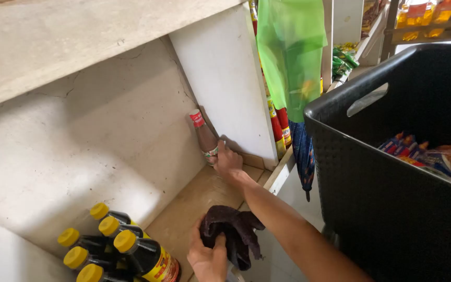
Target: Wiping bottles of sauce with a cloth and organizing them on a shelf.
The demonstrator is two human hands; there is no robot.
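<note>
My right hand reaches into the back corner of a wooden shelf and grips the lower part of a dark sauce bottle with a red cap. The bottle leans against the white divider panel. My left hand is at the shelf's front edge, closed on a crumpled dark maroon cloth that rests on the board.
Several dark bottles with yellow caps stand at the shelf's near left. A large black plastic basket holding colourful packets fills the right. A green plastic bag and a folded umbrella hang beside the divider, with more red-capped bottles behind.
</note>
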